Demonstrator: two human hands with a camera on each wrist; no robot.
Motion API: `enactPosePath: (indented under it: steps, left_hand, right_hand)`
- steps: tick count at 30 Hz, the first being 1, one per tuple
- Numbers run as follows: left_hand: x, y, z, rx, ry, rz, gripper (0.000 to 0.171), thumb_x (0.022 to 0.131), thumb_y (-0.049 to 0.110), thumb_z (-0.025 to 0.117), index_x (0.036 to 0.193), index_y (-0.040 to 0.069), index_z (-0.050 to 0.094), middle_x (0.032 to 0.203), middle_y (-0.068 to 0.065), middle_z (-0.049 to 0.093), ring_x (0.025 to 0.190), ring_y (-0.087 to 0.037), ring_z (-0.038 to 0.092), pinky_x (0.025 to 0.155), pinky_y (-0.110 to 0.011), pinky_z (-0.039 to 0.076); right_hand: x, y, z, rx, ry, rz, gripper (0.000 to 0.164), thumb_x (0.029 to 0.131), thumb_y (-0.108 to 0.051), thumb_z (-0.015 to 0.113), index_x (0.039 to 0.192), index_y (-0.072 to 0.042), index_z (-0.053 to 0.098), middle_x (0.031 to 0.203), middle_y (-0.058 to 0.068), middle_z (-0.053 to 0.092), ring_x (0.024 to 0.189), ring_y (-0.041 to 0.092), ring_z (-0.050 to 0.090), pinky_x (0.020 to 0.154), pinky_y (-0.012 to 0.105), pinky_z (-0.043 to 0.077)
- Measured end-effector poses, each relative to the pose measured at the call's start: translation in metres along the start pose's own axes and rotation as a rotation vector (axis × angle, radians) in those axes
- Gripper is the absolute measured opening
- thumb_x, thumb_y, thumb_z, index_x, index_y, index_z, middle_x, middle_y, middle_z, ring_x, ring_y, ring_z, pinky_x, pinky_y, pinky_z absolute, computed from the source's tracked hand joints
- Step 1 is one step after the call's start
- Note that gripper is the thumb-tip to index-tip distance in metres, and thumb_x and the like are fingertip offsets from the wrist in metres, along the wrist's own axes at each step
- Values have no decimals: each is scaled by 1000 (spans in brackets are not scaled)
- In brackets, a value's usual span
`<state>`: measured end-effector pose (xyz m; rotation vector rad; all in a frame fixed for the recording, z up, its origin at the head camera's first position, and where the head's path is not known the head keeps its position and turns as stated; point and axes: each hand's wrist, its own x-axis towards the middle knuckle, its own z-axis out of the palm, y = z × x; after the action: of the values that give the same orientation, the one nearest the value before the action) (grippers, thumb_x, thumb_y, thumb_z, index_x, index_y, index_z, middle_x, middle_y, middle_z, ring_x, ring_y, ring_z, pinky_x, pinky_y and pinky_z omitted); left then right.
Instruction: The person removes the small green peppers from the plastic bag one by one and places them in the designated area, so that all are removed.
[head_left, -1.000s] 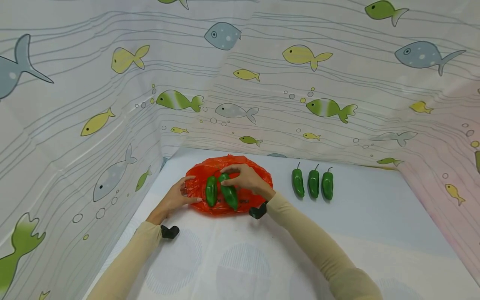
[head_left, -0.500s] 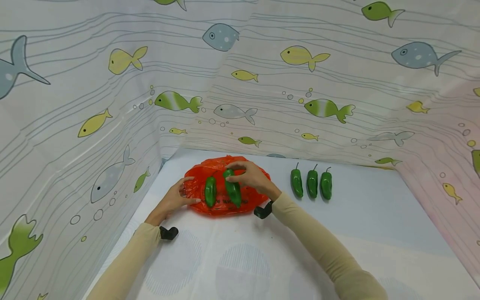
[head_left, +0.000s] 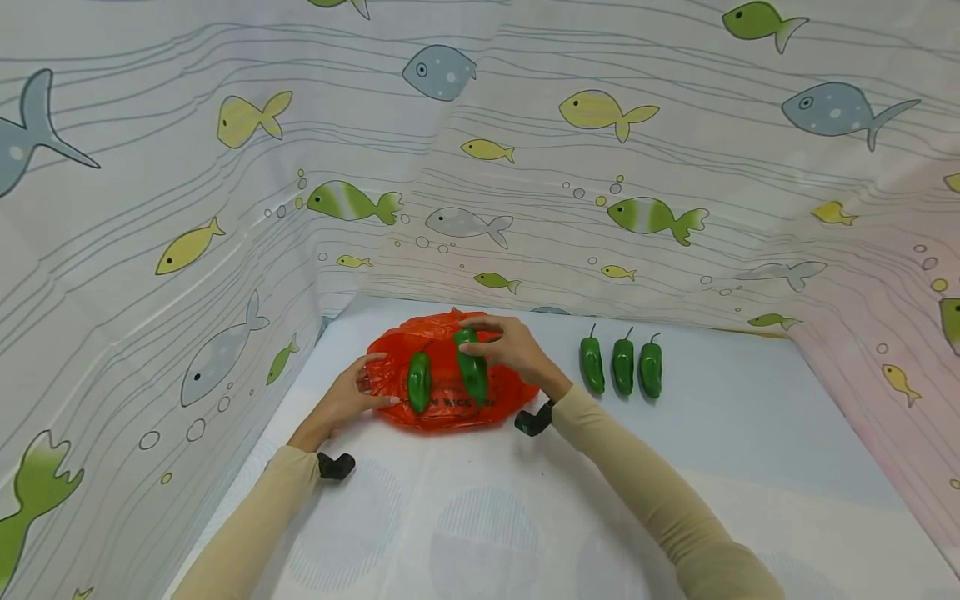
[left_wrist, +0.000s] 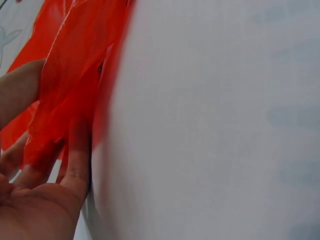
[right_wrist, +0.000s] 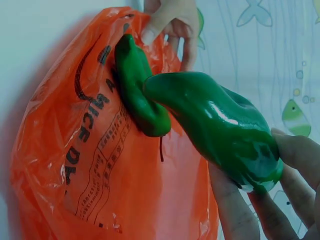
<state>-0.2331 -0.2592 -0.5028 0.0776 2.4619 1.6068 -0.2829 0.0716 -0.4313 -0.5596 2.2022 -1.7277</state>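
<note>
My right hand (head_left: 513, 350) grips a glossy green pepper (head_left: 472, 368) by its upper end, thumb on one side and fingers on the other. In the right wrist view this pepper (right_wrist: 215, 120) is held off the bag, its narrow tip pointing toward a second green pepper (right_wrist: 140, 90). That second pepper (head_left: 419, 383) lies on a flattened red plastic bag (head_left: 405, 333) with dark printing. My left hand (head_left: 348, 396) holds the left edge of the bag; in the left wrist view its fingers (left_wrist: 77, 165) are partly behind the red film (left_wrist: 75, 95).
Three more green peppers, a left one (head_left: 592, 365), a middle one (head_left: 623, 367) and a right one (head_left: 651, 370), lie in a row on the white table (head_left: 480, 500) right of the bag. Fish-printed sheets (head_left: 525, 183) wall in the back and sides.
The right hand has moved slightly right and away with its pepper, widening the distance from the other pepper on the bag. The left hand stays at the bag's edge.
</note>
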Motion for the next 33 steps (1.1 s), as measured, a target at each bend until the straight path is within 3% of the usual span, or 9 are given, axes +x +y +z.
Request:
enactPosePath:
  steps: [7,15,24,30,33]
  left_hand:
    - [-1,1,0,-8,-7,16,92,84,15,87,158,14,33,154,-23,39,138,-44,41,110,-55,42]
    - [-1,3,0,-25,-15,20,91,87,11,84,160,10,30,156,-26,37,139,-47,38,111,-58,39]
    - [-17,30,2,-18,-24,9,87,87,5,82,158,3,31,153,-31,36,137,-51,38,110,-60,40]
    - [-1,3,0,-5,-11,15,90,86,11,84,159,9,31,156,-27,36,139,-48,38,111,-60,39]
    - [0,0,0,0,-6,25,91,85,15,86,159,12,32,155,-26,37,139,-47,39,111,-59,40]
  right_hand:
    - [-4,0,-6,-5,40,3,45,91,-23,82,134,-14,70,133,5,64,91,25,74,76,39,62]
    - [-8,2,-15,-33,71,3,44,90,-28,83,130,-18,71,133,4,65,100,23,71,79,40,62]
    - [-15,4,-27,-26,87,4,37,90,-27,83,125,-22,73,128,6,66,100,25,71,78,41,62]
    - [-21,3,-36,-12,114,19,39,89,-28,83,126,-21,73,129,3,65,105,25,69,83,51,60]
    - [-23,4,-40,-18,124,22,40,89,-28,84,127,-19,73,130,5,65,105,27,67,86,57,58]
